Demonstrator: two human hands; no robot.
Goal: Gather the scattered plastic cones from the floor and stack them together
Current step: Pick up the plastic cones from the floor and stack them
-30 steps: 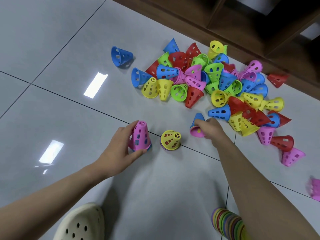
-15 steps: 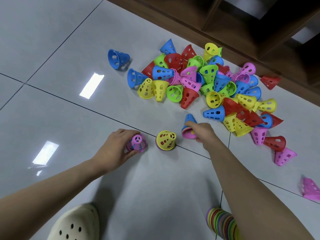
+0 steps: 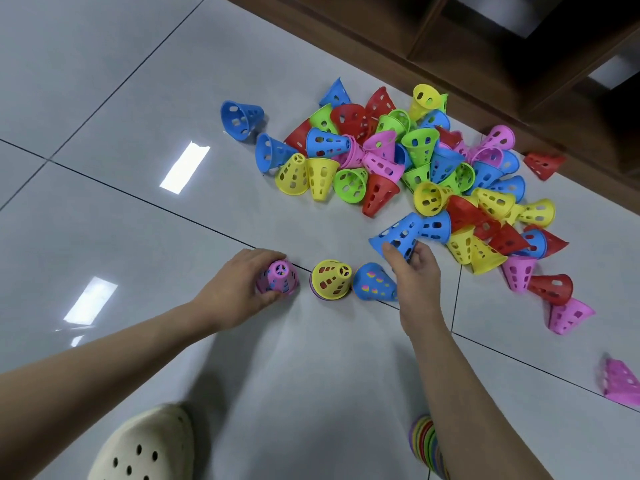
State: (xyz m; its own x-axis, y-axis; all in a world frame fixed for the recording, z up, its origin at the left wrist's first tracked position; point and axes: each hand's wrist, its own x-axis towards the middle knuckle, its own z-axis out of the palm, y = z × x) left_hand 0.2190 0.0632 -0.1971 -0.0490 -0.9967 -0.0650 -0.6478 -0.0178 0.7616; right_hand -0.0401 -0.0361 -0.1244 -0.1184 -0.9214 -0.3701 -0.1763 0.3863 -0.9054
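Note:
Three short stacks stand in a row on the floor: a pink-topped stack (image 3: 278, 280), a yellow-topped stack (image 3: 330, 279) and a blue-topped stack (image 3: 372, 282). My left hand (image 3: 242, 287) grips the pink-topped stack from the left. My right hand (image 3: 412, 271) holds a loose blue cone (image 3: 398, 235) tilted just above the blue-topped stack. Behind them lies a big scattered pile of cones (image 3: 415, 161) in blue, red, yellow, green and pink.
A dark wooden cabinet base (image 3: 485, 46) runs along the far edge behind the pile. A cream clog (image 3: 145, 448) is at the bottom left. A multicoloured stack of cones (image 3: 427, 445) lies near the bottom, partly behind my right forearm. A stray pink cone (image 3: 620, 382) lies far right.
My right hand set the blue and pink stack upright beside the yellow one and picked up a loose blue cone. My left hand pressed the pink-topped stack down and still holds it.

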